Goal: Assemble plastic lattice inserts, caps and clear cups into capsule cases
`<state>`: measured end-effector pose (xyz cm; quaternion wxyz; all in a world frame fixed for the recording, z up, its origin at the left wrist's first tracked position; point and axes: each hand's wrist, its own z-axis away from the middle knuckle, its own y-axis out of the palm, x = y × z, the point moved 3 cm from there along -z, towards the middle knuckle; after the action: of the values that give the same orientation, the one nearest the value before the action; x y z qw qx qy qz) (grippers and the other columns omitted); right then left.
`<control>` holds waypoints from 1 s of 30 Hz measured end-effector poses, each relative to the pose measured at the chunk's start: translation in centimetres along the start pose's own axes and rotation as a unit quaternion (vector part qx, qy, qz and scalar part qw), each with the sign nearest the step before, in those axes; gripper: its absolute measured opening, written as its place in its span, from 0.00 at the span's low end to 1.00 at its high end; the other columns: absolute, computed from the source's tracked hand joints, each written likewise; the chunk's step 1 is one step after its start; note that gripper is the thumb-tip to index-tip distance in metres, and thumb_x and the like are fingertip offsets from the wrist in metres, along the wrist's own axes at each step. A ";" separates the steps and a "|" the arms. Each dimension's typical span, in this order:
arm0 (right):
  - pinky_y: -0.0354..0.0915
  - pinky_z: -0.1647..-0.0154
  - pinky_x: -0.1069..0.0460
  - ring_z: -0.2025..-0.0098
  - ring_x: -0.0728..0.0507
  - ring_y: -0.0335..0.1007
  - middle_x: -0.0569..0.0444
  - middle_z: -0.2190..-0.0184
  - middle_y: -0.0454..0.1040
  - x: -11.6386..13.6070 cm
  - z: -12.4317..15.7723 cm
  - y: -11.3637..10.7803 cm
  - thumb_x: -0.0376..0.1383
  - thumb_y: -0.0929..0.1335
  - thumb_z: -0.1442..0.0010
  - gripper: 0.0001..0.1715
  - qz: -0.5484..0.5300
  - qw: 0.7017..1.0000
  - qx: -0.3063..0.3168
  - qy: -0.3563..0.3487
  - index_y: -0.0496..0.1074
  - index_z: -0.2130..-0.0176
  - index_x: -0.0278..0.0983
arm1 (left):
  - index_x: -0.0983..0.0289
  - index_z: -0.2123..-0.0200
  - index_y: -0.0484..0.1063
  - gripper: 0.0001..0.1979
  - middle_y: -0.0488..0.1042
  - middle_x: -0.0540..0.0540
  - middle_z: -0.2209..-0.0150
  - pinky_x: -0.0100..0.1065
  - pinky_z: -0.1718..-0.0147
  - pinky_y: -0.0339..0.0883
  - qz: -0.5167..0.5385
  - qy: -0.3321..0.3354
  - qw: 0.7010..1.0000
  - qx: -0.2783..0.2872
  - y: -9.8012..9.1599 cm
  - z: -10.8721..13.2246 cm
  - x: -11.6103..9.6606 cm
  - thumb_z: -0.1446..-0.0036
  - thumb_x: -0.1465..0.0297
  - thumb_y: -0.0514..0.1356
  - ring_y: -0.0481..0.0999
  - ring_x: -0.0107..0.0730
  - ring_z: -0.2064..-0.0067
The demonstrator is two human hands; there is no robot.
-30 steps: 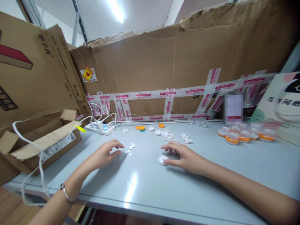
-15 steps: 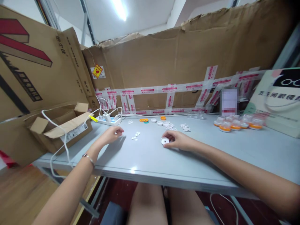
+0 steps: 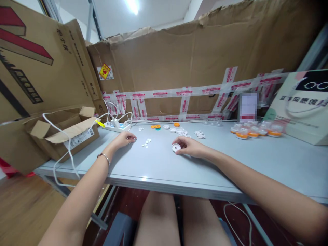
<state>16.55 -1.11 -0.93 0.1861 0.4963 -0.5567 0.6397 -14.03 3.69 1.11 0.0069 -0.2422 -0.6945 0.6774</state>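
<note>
My right hand [image 3: 189,147] rests on the grey table [image 3: 230,164] with its fingers curled round a small white round cap [image 3: 176,147], tilted so its inside faces me. My left hand [image 3: 124,139] lies on the table to the left, fingers loosely bent and holding nothing, just left of a cluster of small white discs [image 3: 146,142]. Further back lie white caps [image 3: 169,128], orange and teal rings [image 3: 155,126] and a heap of small white parts [image 3: 182,132].
A white power strip [image 3: 116,127] with cables sits at the back left beside an open cardboard box [image 3: 61,133]. Taped cardboard walls [image 3: 179,75] surround the table. Clear containers with orange bases [image 3: 253,130] and a printed box [image 3: 302,106] stand at the right.
The camera pulled back and tilted down, so my legs now show. My right hand lifted the white cap off the table and turned it up on edge. My left hand barely moved.
</note>
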 end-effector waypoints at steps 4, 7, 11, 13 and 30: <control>0.63 0.64 0.52 0.69 0.48 0.68 0.57 0.72 0.71 0.0 0.0 -0.1 0.28 0.70 0.58 0.19 0.002 1.000 -0.002 0.000 0.70 0.62 0.34 | 0.67 0.58 0.69 0.11 0.71 0.56 0.58 0.41 0.60 0.69 -0.011 0.002 1.000 -0.003 0.3 -0.4 -0.4 0.41 0.68 0.55 0.73 0.34 0.59; 0.63 0.63 0.52 0.68 0.48 0.68 0.57 0.71 0.72 -0.1 0.1 -0.1 0.29 0.70 0.58 0.20 0.010 1.000 -0.002 -0.002 0.72 0.61 0.34 | 0.67 0.57 0.68 0.11 0.71 0.56 0.58 0.41 0.61 0.69 -0.012 -0.006 1.000 -0.010 0.5 -0.7 -0.4 0.41 0.68 0.55 0.73 0.34 0.59; 0.63 0.66 0.53 0.70 0.48 0.67 0.56 0.72 0.72 -0.1 0.3 0.0 0.33 0.71 0.57 0.19 0.027 1.000 0.000 -0.004 0.74 0.61 0.34 | 0.67 0.58 0.69 0.11 0.71 0.56 0.59 0.40 0.62 0.69 -0.011 -0.014 1.000 -0.017 0.7 -0.9 -0.2 0.40 0.67 0.55 0.73 0.34 0.60; 0.62 0.68 0.53 0.71 0.48 0.66 0.57 0.72 0.72 0.0 0.4 0.0 0.35 0.71 0.57 0.18 0.037 0.999 -0.001 -0.006 0.75 0.62 0.35 | 0.68 0.59 0.69 0.10 0.72 0.55 0.60 0.39 0.62 0.70 -0.008 -0.015 1.000 -0.018 0.6 -0.9 -0.2 0.40 0.67 0.55 0.73 0.33 0.61; 0.63 0.69 0.54 0.72 0.49 0.65 0.55 0.73 0.71 0.1 0.5 -0.4 0.41 0.69 0.52 0.18 0.052 0.998 -0.016 -0.019 0.76 0.63 0.34 | 0.69 0.67 0.70 0.09 0.73 0.51 0.69 0.37 0.64 0.69 0.022 -0.017 0.999 -0.023 0.5 -0.8 -0.4 0.42 0.68 0.57 0.73 0.30 0.67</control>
<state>17.08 -1.47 -0.72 0.1499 0.4754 -0.5956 0.6300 -13.30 4.28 0.84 -0.0255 -0.2462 -0.7042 0.6654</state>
